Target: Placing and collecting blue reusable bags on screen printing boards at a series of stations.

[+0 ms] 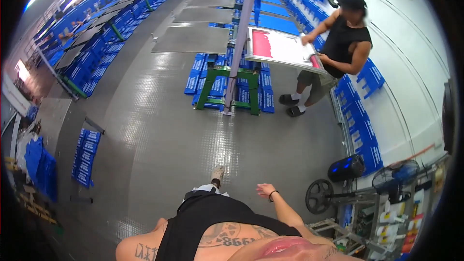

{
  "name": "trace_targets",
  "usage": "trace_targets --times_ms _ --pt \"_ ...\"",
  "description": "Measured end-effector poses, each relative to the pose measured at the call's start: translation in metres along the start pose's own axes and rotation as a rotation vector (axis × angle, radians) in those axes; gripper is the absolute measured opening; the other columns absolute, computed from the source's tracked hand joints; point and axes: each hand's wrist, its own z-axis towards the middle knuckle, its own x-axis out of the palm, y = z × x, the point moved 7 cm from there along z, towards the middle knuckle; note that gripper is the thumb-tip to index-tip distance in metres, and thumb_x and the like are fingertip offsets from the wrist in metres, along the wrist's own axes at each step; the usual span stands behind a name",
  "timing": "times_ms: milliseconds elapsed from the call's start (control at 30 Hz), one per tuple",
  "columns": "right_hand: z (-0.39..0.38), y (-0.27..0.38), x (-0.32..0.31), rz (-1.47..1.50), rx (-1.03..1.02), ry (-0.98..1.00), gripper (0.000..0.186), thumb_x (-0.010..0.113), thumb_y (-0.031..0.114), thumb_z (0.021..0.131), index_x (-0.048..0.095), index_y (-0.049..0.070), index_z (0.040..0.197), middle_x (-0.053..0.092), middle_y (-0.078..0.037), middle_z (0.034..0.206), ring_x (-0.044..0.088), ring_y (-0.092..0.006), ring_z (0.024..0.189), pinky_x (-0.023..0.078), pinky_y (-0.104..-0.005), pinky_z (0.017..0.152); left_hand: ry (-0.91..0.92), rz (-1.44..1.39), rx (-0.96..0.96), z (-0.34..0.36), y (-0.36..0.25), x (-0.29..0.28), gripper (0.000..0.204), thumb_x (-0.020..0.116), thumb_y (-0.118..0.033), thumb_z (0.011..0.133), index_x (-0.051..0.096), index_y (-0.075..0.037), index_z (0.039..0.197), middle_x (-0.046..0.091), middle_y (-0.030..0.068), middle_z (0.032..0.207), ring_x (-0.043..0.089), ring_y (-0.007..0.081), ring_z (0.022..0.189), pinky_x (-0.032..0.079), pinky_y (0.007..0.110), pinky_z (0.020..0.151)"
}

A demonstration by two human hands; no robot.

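My right hand (266, 191) hangs out in front of me on the right, over the grey floor. Its fingers are loosely stretched out, and it holds nothing; a dark band circles the wrist. My left hand is out of sight, with only the shoulder on that side showing. Ahead, beyond my reach, a screen-printing frame (285, 44) with a streak of pink ink tilts at the near end of a long printing table. A co-worker in a black sleeveless top (340, 38) has both hands at that frame.
Grey printing boards (191, 39) line the table on green legs (207, 84). Blue printed sheets hang along the right wall (355, 121). A black speaker (346, 167), a fan (396, 176) and a black wheel (319, 196) stand close on my right. Blue sheets (87, 157) hang at left.
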Motion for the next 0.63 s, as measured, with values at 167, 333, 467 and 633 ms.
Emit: trace_targets --times_ms 167,333,467,633 --pt "-0.13 0.223 0.111 -0.029 -0.689 0.565 0.045 0.047 0.038 0.101 0.054 0.006 0.131 0.059 -0.008 0.129 0.057 -0.0188 0.115 0.046 -0.0356 0.095 0.273 0.317 0.353 -0.021 -0.019 0.056 0.032 0.07 -0.036 0.074 0.074 -0.007 0.088 0.07 0.0183 0.088 0.069 0.0309 0.08 0.056 0.038 0.072" --pt "-0.413 0.376 0.128 0.064 -1.195 1.03 0.09 0.04 0.07 0.089 0.043 -0.007 0.136 0.047 -0.022 0.14 0.048 -0.033 0.128 0.041 -0.0432 0.101 0.006 -0.441 -0.01 0.0 -0.021 -0.09 0.01 0.064 -0.01 0.078 0.072 -0.006 0.082 0.069 0.0085 0.07 0.066 0.0183 0.059 0.054 0.034 0.052" --pt "-0.554 0.415 0.158 0.015 -1.657 1.312 0.102 0.036 0.083 0.081 0.039 0.002 0.143 0.033 -0.03 0.147 0.036 -0.0465 0.134 0.035 -0.0554 0.104 -0.094 -0.696 -0.111 0.021 0.026 -0.141 0.009 0.061 -0.007 0.081 0.068 -0.003 0.081 0.066 0.0079 0.067 0.063 0.0162 0.054 0.051 0.032 0.047" --pt "-0.567 0.426 0.179 -0.199 -1.843 1.658 0.04 0.049 0.042 0.097 0.059 0.004 0.098 0.062 -0.026 0.106 0.062 -0.0398 0.102 0.041 -0.0521 0.1 -0.039 -0.902 -0.2 0.03 0.068 -0.116 0.008 0.061 -0.008 0.083 0.068 -0.004 0.084 0.064 0.0074 0.062 0.06 0.0152 0.047 0.046 0.031 0.04"
